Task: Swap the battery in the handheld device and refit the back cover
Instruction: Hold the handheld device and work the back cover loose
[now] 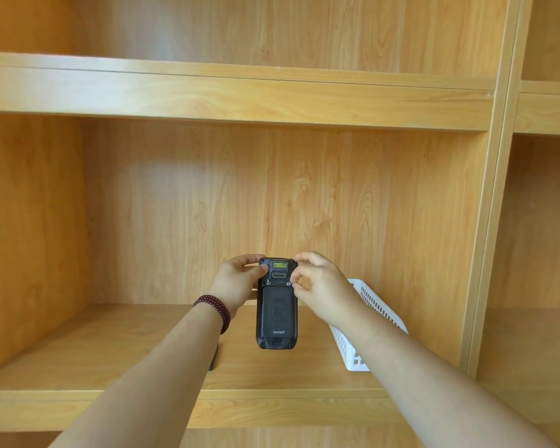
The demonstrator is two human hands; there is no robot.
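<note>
Currently the handheld device is held upright in the air above the wooden shelf, its back facing the camera and the back cover seated in place. The left hand clamps the upper left edge, thumb across the top corner. The right hand has its fingers pinched together at the small latch on the upper right corner of the cover; a matching latch sits on the left. Behind the right forearm lies a white basket, tipped on the shelf, and a dark object peeks out under the left forearm. The device looks rigid, rubber-edged and moderately heavy, so gripping its sides should hold well. The cover is probably thin plastic and best lifted from the latch end, not pried at the middle.
</note>
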